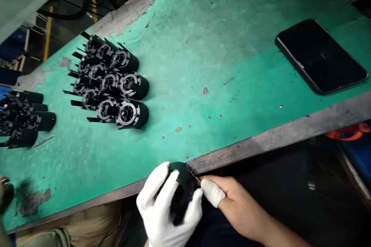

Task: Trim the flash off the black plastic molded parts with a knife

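Observation:
My left hand, in a white glove, is wrapped around a black cylindrical housing at the table's front edge. Gloved fingers cover much of its side. My right hand is bare apart from a white cover on one digit. Pinched in it is a thin, dark tool with a narrow blade, whose tip lies against the housing's rim. The tool's exact kind is too small to make out, and the fingers hide its grip end.
Several similar black housings stand grouped on the green table, with another cluster farther left. A black smartphone lies at right. A co-worker's hand shows at the left edge. Something orange sits beyond the table's front edge.

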